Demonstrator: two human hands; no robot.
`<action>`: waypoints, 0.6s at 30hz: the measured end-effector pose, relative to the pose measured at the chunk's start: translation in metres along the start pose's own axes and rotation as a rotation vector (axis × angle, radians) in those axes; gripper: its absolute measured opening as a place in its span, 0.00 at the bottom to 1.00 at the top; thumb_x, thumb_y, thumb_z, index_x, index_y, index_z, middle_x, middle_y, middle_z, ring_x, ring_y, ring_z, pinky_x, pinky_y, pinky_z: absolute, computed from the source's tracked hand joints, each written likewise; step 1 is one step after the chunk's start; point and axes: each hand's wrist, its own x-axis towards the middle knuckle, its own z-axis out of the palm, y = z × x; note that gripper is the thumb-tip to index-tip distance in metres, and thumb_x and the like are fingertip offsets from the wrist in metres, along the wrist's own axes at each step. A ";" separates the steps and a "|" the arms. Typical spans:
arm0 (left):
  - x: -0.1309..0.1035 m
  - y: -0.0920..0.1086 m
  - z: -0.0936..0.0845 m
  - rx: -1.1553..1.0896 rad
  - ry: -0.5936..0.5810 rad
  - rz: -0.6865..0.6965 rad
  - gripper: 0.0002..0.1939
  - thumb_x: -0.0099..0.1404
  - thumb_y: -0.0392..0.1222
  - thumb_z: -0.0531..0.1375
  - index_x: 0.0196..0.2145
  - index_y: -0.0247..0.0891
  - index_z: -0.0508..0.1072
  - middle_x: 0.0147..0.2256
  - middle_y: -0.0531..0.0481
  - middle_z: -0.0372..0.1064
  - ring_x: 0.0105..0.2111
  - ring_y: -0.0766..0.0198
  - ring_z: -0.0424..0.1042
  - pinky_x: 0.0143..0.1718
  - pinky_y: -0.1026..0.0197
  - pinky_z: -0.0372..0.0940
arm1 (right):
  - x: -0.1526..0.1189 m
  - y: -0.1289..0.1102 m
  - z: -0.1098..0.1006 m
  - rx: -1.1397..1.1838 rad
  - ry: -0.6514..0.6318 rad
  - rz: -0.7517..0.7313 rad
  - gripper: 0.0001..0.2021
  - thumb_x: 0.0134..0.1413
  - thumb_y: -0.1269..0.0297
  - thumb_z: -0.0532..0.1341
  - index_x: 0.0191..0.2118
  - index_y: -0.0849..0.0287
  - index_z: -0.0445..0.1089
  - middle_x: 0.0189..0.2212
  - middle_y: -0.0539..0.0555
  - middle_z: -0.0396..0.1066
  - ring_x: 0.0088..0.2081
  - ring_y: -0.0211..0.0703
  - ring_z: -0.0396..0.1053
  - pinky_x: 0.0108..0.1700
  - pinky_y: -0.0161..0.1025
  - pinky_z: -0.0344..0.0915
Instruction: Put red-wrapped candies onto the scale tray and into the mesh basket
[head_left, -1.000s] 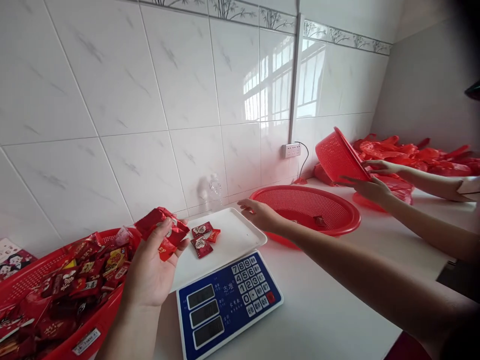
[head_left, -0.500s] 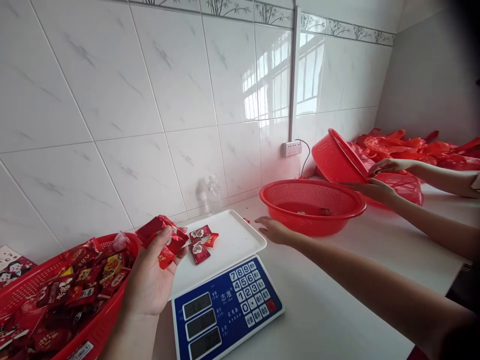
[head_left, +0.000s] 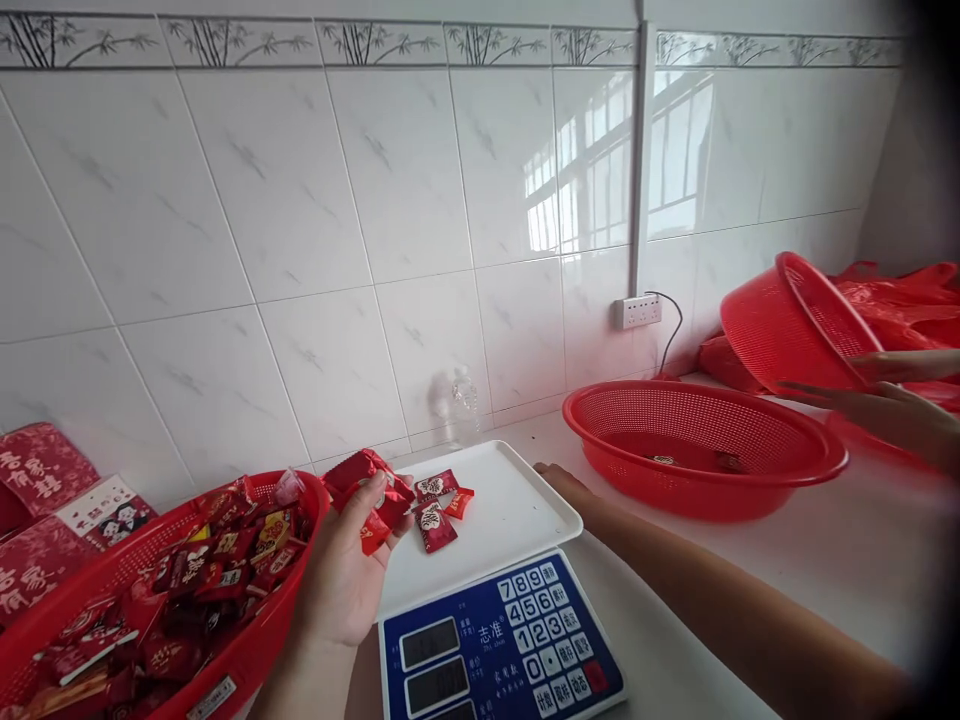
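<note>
My left hand point(head_left: 349, 575) is closed around several red wrapped candies point(head_left: 373, 490), held up over the left side of a digital scale point(head_left: 499, 640). On the scale's white tray point(head_left: 510, 500) lie two dark red candy packets point(head_left: 436, 527) and a smaller orange-red one point(head_left: 460, 502). My right hand point(head_left: 568, 487) reaches low along the tray's far right edge; the tray rim and its own angle hide most of its fingers. Close to my left forearm stands a red basket point(head_left: 296, 570) filled with mixed wrapped candies point(head_left: 195, 570).
A red perforated basin point(head_left: 705, 500) with a few packets inside sits right of the scale. Beyond it, another person's hands point(head_left: 900, 410) tilt a second red basket point(head_left: 795, 320). A clear bottle point(head_left: 463, 405) stands by the tiled wall; printed red boxes point(head_left: 45, 530) are at far left.
The view has swung left, so everything sits further right. My right hand has moved in behind the tray's edge. My left hand keeps hold of the candies.
</note>
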 end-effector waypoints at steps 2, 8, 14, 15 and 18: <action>-0.001 0.000 0.001 0.006 -0.018 -0.004 0.10 0.49 0.42 0.68 0.30 0.40 0.74 0.33 0.52 0.73 0.36 0.62 0.71 0.30 0.61 0.70 | -0.007 0.004 -0.008 -0.046 0.037 -0.089 0.11 0.50 0.67 0.58 0.39 0.59 0.74 0.38 0.61 0.73 0.41 0.52 0.69 0.42 0.42 0.64; -0.003 0.007 0.002 -0.018 -0.032 -0.006 0.08 0.50 0.42 0.67 0.29 0.41 0.74 0.32 0.52 0.73 0.36 0.64 0.72 0.29 0.65 0.69 | -0.031 0.018 -0.058 -0.174 0.383 -0.320 0.19 0.59 0.70 0.45 0.47 0.61 0.70 0.51 0.61 0.66 0.52 0.52 0.61 0.51 0.49 0.61; -0.008 0.016 0.001 -0.037 -0.080 0.015 0.08 0.51 0.42 0.67 0.29 0.39 0.74 0.32 0.52 0.73 0.35 0.65 0.72 0.29 0.65 0.68 | -0.052 0.040 -0.101 -0.316 0.475 0.004 0.18 0.61 0.63 0.45 0.46 0.61 0.69 0.52 0.63 0.64 0.51 0.58 0.63 0.48 0.53 0.62; -0.009 0.017 0.001 -0.042 -0.074 0.022 0.08 0.51 0.42 0.67 0.29 0.39 0.74 0.32 0.52 0.73 0.35 0.64 0.72 0.29 0.65 0.68 | -0.054 0.043 -0.103 -0.302 0.404 0.095 0.19 0.61 0.60 0.45 0.44 0.60 0.70 0.50 0.64 0.66 0.48 0.59 0.66 0.44 0.54 0.64; -0.010 0.019 0.001 -0.065 -0.071 0.042 0.08 0.50 0.41 0.67 0.29 0.39 0.74 0.32 0.52 0.73 0.35 0.64 0.73 0.29 0.66 0.68 | -0.056 0.043 -0.098 -0.250 0.199 0.223 0.19 0.59 0.53 0.47 0.37 0.58 0.71 0.36 0.64 0.73 0.36 0.60 0.71 0.34 0.53 0.66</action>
